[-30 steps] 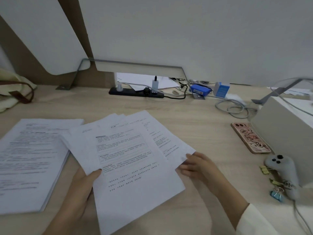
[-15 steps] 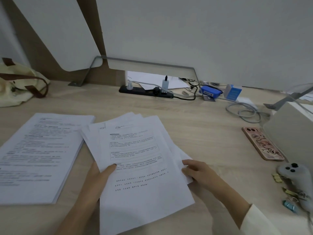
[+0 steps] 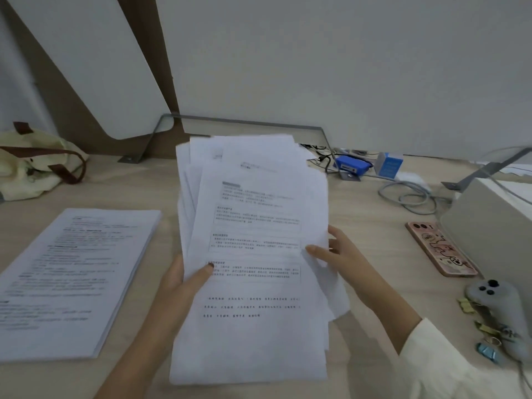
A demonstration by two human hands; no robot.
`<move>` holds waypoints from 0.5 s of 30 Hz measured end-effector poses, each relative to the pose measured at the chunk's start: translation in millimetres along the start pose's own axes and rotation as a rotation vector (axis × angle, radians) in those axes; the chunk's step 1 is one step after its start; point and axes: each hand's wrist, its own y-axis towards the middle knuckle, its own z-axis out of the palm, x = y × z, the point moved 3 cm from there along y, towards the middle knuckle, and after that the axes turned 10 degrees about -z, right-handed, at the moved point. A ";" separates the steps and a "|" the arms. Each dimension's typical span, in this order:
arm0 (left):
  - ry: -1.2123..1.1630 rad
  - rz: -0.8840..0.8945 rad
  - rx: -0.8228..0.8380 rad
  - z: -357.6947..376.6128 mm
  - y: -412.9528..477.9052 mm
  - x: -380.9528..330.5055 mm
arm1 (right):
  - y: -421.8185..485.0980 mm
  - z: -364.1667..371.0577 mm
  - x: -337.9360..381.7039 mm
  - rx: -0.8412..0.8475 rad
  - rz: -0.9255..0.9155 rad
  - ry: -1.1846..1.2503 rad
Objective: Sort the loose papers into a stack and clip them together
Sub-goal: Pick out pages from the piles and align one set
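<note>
A bundle of loose printed papers [image 3: 253,335] is lifted off the desk and tilted towards me, its top edges uneven and fanned. My left hand [image 3: 181,280] grips its left edge, thumb on the front sheet. My right hand [image 3: 336,254] holds the right edge, fingers behind and thumb in front. A second, neat stack of printed pages [image 3: 69,280] lies flat on the desk at the left. Small binder clips, yellow [image 3: 467,306] and blue [image 3: 486,352], lie at the right beside a white controller [image 3: 501,309].
A pink-cased phone [image 3: 440,249] lies right of the papers, next to a grey box [image 3: 495,226]. Cables [image 3: 408,194], a blue device [image 3: 351,165] and a small blue carton [image 3: 390,165] sit at the back. A cream bag [image 3: 31,162] rests far left.
The fanned sheets were drawn together and raised from flat on the desk to nearly upright. Both hands closed in on the bundle's edges.
</note>
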 end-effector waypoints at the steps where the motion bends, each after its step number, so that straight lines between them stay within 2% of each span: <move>1: -0.011 0.042 0.006 2.1 -2.7 -10.1 | -1.5 -2.1 8.1 -0.015 -0.041 0.076; 4: -0.043 0.157 -0.023 5.1 -7.4 -41.1 | -8.7 -5.9 34.7 -0.045 -0.185 0.278; 7: -0.025 0.240 -0.086 8.0 -2.4 -62.9 | -15.4 -7.2 59.0 -0.069 -0.287 0.365; 11: 0.019 0.343 -0.136 9.8 -0.9 -81.3 | -21.0 -3.1 78.5 -0.058 -0.356 0.392; 15: 0.049 0.401 -0.119 8.7 -6.8 -82.4 | -24.8 -1.2 77.4 -0.053 -0.342 0.361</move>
